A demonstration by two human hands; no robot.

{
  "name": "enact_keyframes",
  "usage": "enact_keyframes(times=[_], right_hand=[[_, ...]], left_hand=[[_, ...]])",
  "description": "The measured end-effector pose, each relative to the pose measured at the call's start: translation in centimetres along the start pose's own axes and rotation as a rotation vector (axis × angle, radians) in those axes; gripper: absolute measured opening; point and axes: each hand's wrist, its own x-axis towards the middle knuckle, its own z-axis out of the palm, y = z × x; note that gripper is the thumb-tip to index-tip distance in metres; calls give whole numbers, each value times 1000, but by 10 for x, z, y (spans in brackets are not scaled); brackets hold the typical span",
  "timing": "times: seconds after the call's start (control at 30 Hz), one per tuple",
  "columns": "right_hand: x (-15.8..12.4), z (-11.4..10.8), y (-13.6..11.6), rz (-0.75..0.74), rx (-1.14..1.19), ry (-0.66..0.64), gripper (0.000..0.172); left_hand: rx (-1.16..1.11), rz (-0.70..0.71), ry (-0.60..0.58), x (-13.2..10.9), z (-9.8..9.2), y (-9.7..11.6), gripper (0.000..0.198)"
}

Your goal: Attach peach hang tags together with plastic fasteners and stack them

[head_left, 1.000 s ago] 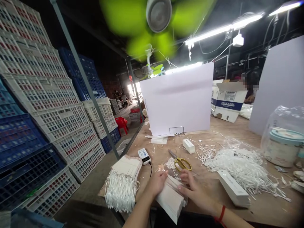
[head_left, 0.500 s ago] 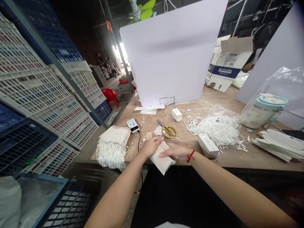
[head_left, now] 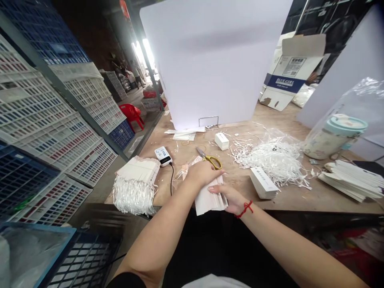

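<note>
A stack of paper tags [head_left: 209, 203] is being handled right at the near edge of the wooden bench [head_left: 303, 200], pinned between both hands with its lower end reaching the edge. The left hand [head_left: 204, 173] is cupped over the top of the stack, fingers curled down onto it, so it's probably a closed hold, though the thumb is hidden and the pressure can't really be told. The right hand [head_left: 225, 196] is more open, its fingers laid against the stack's side, with a red string [head_left: 245, 209] on the wrist; whether it's actually gripping can't be made out. The step in hand looks like squaring up the stack, and a firm, even hold from both sides is what's called for next. Just left of the hands sits a bundle of tags with white strings [head_left: 134, 196] – a power bank [head_left: 162, 156] is behind it – while gold-handled scissors [head_left: 213, 161] lie just past the left hand, and a heap of white strings [head_left: 270, 158] and a white box [head_left: 260, 183] lie to the right.
</note>
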Motion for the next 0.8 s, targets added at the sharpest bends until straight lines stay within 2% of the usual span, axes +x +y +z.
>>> enact_keyframes(times=[0.1, 0.27, 0.33, 0.47, 0.53, 0.67, 0.8], right_hand=[[-3, 1, 16, -49, 187, 9, 36], [-1, 4, 35, -129, 337, -62, 39], [-1, 6, 36, -143, 340, -76, 40], [-1, 10, 36, -148, 353, -83, 41], [1, 13, 40, -138, 376, -97, 45], [5, 20, 50, -116, 413, -143, 50], [8, 27, 57, -84, 428, -176, 49]], left_hand=[[93, -43, -64, 13, 2, 12, 53], [150, -112, -95, 15, 0, 28, 58], [134, -96, -41, 9, -4, 31, 56], [35, 20, 256, 0, -18, 31, 49], [-60, 34, 332, -2, -28, 29, 47], [-233, 15, 261, -2, -44, 26, 47], [-266, 36, 240, -4, -45, 25, 44]])
